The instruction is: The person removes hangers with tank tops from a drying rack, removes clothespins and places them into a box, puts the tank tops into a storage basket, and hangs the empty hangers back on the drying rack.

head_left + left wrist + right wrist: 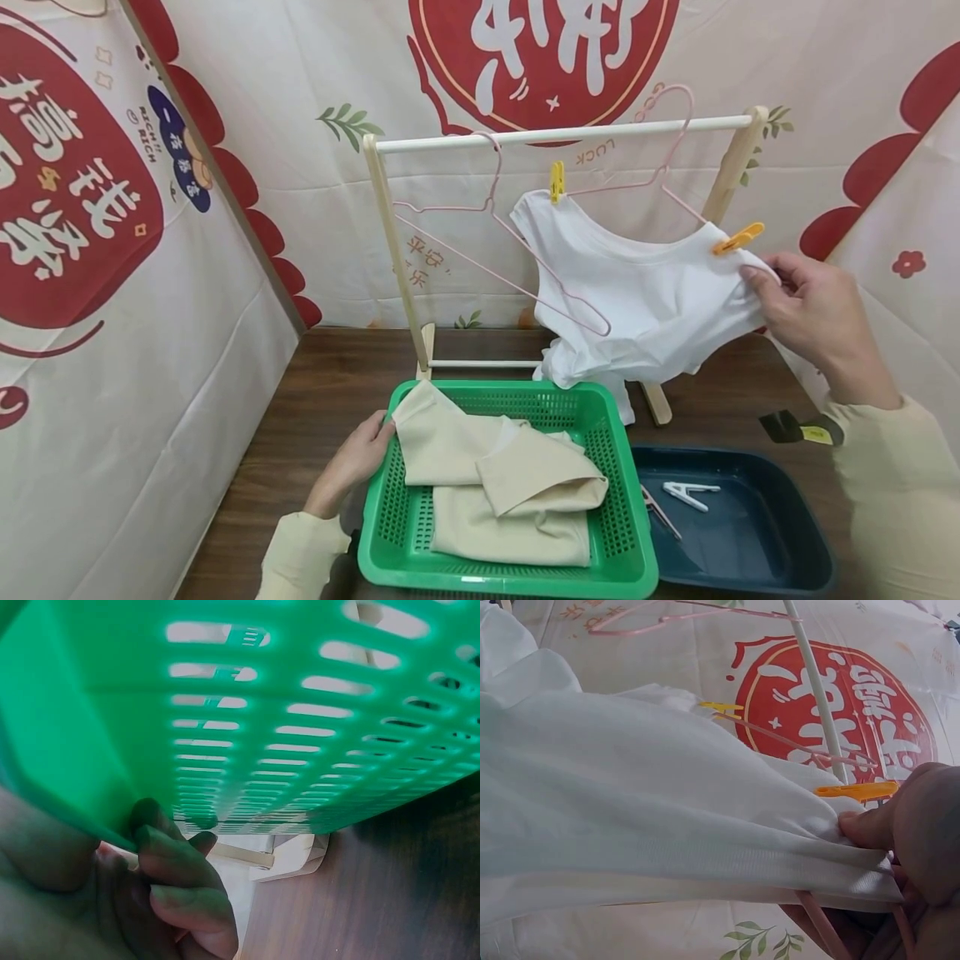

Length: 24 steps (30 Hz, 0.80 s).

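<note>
A white shirt (637,292) hangs from a pink wire hanger (618,189) on the rack. A yellow clothespin (557,182) sits on its left shoulder and an orange clothespin (738,239) on the right one. My right hand (821,312) pinches the shirt's right sleeve, just outside the orange clothespin. Pink hanger wire also shows beside those fingers in the right wrist view. My left hand (360,458) grips the left rim of a green basket (510,579), fingers beneath the edge in the left wrist view. Folded cream cloth (510,525) lies inside the basket.
The rack's white top bar (562,133) also carries a bare pink hanger (450,208) at left. Right of the basket, a dark blue tray (750,542) holds a white clothespin (690,492) and a pink clothespin (660,512). Printed cloth surrounds the wooden table (330,358).
</note>
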### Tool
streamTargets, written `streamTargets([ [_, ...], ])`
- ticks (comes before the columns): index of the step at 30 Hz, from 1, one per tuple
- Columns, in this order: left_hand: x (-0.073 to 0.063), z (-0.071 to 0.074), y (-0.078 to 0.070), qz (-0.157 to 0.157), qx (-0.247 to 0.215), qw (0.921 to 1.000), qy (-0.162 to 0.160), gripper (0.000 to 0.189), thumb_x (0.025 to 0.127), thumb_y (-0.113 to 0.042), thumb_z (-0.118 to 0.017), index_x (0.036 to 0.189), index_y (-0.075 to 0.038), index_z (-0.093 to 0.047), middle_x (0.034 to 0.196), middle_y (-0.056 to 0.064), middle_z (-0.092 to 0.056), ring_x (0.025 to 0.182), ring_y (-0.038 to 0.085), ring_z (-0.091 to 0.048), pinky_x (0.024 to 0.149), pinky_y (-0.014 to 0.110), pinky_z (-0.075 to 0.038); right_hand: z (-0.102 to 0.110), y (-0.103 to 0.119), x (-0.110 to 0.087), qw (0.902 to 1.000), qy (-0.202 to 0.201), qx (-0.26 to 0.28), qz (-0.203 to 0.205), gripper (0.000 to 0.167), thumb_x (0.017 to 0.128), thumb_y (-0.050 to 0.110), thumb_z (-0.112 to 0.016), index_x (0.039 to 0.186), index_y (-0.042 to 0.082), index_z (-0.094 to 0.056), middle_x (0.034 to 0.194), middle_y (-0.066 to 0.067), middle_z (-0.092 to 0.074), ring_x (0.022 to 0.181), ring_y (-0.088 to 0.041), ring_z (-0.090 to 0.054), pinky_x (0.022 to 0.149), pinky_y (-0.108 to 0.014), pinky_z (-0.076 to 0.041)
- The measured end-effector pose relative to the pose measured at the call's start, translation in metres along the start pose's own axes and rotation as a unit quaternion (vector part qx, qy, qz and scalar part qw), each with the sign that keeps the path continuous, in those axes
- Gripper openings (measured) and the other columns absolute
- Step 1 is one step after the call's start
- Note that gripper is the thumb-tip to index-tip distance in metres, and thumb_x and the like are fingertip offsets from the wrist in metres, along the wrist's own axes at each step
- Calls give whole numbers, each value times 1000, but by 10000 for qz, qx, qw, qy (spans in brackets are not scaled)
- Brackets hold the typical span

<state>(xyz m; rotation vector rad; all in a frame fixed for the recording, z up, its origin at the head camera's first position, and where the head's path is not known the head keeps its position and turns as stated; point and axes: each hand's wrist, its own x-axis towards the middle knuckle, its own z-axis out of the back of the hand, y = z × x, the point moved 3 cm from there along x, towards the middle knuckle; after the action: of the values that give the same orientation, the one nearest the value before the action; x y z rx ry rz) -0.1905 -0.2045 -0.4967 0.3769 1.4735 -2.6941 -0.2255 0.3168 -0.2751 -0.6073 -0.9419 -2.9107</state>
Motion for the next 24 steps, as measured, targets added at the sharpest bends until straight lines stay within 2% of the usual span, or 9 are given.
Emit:
streamTargets([
  [7,0,0,0,67,-94,9999,40,33,108,-23,-37,134,-6,-49,86,10,-56,62,20,-58,61,34,-49,3,3,-3,9999,-101,110,53,46,100,37,-56,126,0,-62,111,-26,-62,70,-2,-49,55,-7,-43],
  [14,0,-1,0,57,-98,9999,10,31,108,-22,-38,131,-5,-50,86,10,-55,63,19,-58,61,34,-48,6,5,-6,9997,-218,55,127,47,99,37,-56,125,-2,-62,112,-26,-62,73,-3,-47,57,-3,-40],
  [24,1,-1,1,85,-145,9999,-5,32,108,-23,-37,132,-5,-50,88,10,-57,64,19,-59,62,34,-49,9,10,-11,9993,-319,-7,194,44,100,33,-56,124,-4,-62,107,-27,-61,66,4,-44,54,-5,-40],
])
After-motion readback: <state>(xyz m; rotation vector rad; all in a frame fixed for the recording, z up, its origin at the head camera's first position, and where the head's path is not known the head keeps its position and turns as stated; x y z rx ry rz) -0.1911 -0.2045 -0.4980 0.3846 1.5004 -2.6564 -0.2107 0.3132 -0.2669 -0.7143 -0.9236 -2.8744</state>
